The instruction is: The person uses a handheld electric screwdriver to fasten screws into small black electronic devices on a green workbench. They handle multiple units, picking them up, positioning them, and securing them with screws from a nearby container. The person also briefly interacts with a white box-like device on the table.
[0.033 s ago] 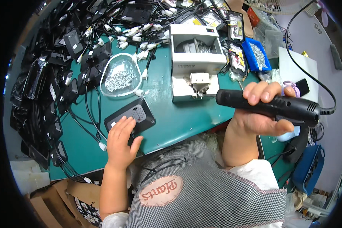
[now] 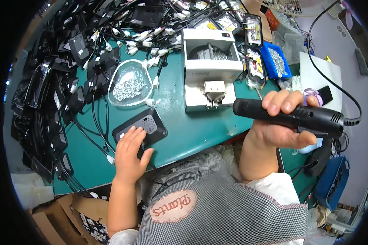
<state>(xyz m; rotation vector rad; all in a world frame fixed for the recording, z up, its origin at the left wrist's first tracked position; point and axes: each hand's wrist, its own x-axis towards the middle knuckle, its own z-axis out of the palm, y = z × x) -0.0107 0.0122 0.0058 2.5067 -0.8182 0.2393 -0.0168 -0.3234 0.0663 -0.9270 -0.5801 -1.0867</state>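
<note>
Fingers lying flat, my left hand [image 2: 129,157] rests open on the near left part of a flat black plastic casing [image 2: 152,124]. The casing lies on the green work mat, and a grey panel with small dots shows on its upper face. My right hand [image 2: 280,124] is wrapped round a black electric screwdriver [image 2: 249,109], raised above the mat's right side. The screwdriver lies nearly level, its narrower end pointing left; a black cord [image 2: 357,98] leaves its right end. No bit can be made out.
A white screw feeder [image 2: 210,67] stands beyond the casing. Left of it is a clear bowl [image 2: 129,85] of silver screws; a blue tray [image 2: 276,61] at right holds more. Black casings and cables with white connectors [image 2: 153,61] crowd the left and far sides. A blue bin [image 2: 333,181] stands right.
</note>
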